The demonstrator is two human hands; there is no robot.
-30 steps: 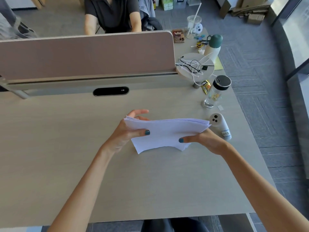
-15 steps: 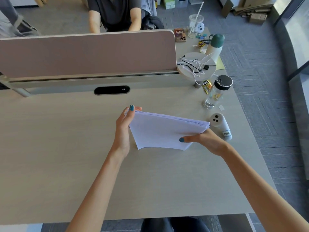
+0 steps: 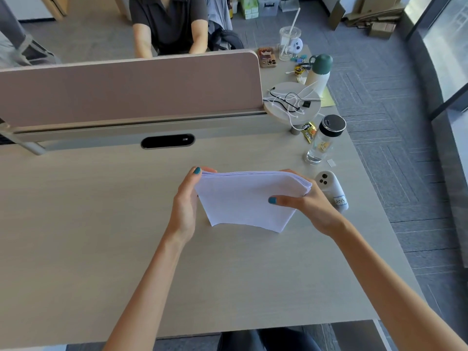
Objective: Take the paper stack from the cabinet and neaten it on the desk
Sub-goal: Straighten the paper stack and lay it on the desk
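A stack of white paper stands on edge on the light wood desk, leaning toward me, its lower edge resting on the desk top. My left hand lies flat against the stack's left side, fingers straight and together. My right hand grips the right side, thumb across the front sheet and fingers behind. The upper right corner of the sheets curls down a little. No cabinet is in view.
A white handheld device lies just right of my right hand. Behind it stand a clear bottle with a black lid, a round stand with cables and a green-capped flask. A pink divider crosses the back; a person sits beyond it.
My left hand let go of its pinch and now presses flat on the stack's left side. The uneven sheets have drawn together and the stack has tipped more upright.
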